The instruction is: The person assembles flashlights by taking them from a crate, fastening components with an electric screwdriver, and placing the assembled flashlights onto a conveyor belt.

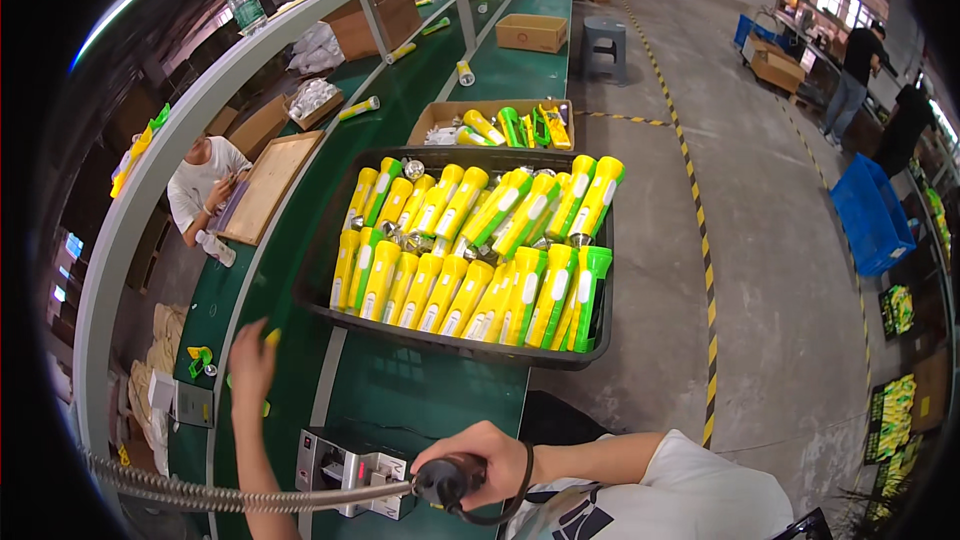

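My left hand [252, 362] reaches out over the green belt [290, 380], fingers curled. A bit of yellow [272, 338] shows at its fingertips and yellow-green bits show beside the wrist; the hand covers the rest. My right hand [490, 460] is wrapped round a black electric screwdriver [447, 481], seen end-on, with a black cord and a coiled metal spring [250, 500] running left. Below the tool stands a metal fixture [352, 475] on the bench. Ahead is a black crate [470, 345] packed with rows of yellow and green flashlights [430, 290].
Behind the crate sits a cardboard box [425, 125] of flashlight parts. A grey frame [100, 240] arches along the left. Across the belt a person [205, 180] works beside a wooden board [268, 185]. A stool [604, 48] and blue crate [872, 215] stand right, past striped floor tape.
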Motion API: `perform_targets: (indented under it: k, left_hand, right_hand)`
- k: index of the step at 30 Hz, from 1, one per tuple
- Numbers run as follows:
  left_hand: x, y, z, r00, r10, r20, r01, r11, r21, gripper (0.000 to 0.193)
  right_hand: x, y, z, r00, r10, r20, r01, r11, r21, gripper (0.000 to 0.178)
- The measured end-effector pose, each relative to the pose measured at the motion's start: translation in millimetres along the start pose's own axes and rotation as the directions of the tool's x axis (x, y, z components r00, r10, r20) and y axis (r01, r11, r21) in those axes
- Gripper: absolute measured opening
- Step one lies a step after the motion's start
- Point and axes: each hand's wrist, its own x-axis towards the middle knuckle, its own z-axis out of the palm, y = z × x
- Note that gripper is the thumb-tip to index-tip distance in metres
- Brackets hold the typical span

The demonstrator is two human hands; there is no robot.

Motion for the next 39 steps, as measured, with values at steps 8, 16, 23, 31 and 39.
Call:
perform_targets:
  k: [8, 16, 23, 31, 39]
  left_hand:
    - [129.4, 354.0, 94.2, 0.838, 0.542, -0.066, -0.471, 0.656, -0.590, 0.038]
    - [168.4, 471.5, 154.5, 0.901, 0.431, 0.047, -0.386, 0.847, -0.365, 0.074]
    - [191.0, 488.6, 160.8, 0.889, 0.370, 0.268, -0.300, 0.915, -0.269, 0.079]
    - [190.4, 477.2, 176.9, 0.881, 0.460, 0.115, -0.400, 0.851, -0.340, 0.059]
    - [193.4, 468.0, 179.9, 0.903, 0.397, 0.163, -0.322, 0.878, -0.355, 0.066]
  right_hand:
    - [-21.7, -25.9, 5.0, 0.998, -0.008, 0.054, -0.001, 0.986, 0.165, 0.048]
    - [-42.4, -38.1, -32.7, 0.998, -0.062, -0.030, 0.066, 0.989, 0.132, 0.051]
    - [-44.4, -42.7, -44.8, 0.996, -0.086, -0.040, 0.092, 0.974, 0.208, 0.051]
    - [-47.0, -41.9, -49.3, 0.995, -0.097, -0.026, 0.100, 0.976, 0.194, 0.050]
    - [-48.9, -31.0, -40.5, 0.984, -0.155, -0.084, 0.168, 0.968, 0.186, 0.054]
